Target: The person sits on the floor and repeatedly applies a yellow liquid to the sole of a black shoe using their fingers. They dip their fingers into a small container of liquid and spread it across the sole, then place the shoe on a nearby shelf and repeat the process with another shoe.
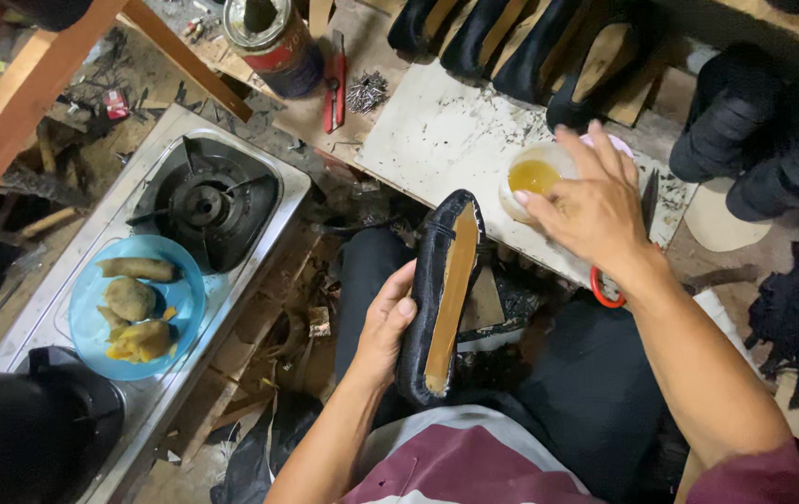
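Over the lap, just below the near edge of the worktop [437, 140], a black shoe upper [441, 289] is held sole-side up, its tan insole shown, with its long axis running from the toe near the worktop edge down toward the body. It is gripped along its left flank by the left hand [388, 322], whose fingers are curled round the black edge and whose thumb is laid on the rim. Up and to the right of the shoe's toe, a small white cup of amber liquid [534, 175] is set on the worktop, and the right hand [595, 210] is spread over its near side, fingers loosely open; whether anything is pinched between them cannot be told. The right hand is the nearer to the cup; nothing is seen between cup and shoe. Behind the cup a row of black shoes [511, 37] is lined up, with a tin can [273, 37], a red cutter [334, 89] and a heap of nails [367, 91] further left. At far left a gas stove [203, 201] is stood, a blue plate of food [136, 303] resting on it
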Demonstrator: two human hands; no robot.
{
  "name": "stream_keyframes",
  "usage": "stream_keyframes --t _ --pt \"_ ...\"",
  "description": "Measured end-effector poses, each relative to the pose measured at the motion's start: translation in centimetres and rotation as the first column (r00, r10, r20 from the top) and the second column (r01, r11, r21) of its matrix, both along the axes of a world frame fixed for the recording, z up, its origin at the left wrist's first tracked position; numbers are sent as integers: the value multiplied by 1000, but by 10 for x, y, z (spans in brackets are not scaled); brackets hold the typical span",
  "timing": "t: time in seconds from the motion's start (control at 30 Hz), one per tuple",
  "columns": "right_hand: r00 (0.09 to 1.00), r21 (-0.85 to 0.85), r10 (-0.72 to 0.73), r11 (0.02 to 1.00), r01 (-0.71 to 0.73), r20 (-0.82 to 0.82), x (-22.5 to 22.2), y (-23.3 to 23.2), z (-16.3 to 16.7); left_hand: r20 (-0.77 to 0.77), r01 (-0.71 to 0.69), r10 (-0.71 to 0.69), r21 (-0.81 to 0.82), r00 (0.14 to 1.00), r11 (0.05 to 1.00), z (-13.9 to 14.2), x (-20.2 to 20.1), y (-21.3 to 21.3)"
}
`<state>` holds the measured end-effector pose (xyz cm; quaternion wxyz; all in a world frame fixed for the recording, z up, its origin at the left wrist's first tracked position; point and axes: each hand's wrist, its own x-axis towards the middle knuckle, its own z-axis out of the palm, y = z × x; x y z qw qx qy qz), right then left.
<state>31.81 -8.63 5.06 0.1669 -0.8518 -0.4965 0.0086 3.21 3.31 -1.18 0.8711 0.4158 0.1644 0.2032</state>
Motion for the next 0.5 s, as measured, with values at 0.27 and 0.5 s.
stream_keyframes --t 0.27,0.5 --pt "804 589 441 795 -144 -399 -77 -34 18 13 82 -82 -2 997 997 3 15 -8" --pt "855 570 503 741 -354 -123 -117 -32 21 15 113 -112 -46 994 993 7 20 -12"
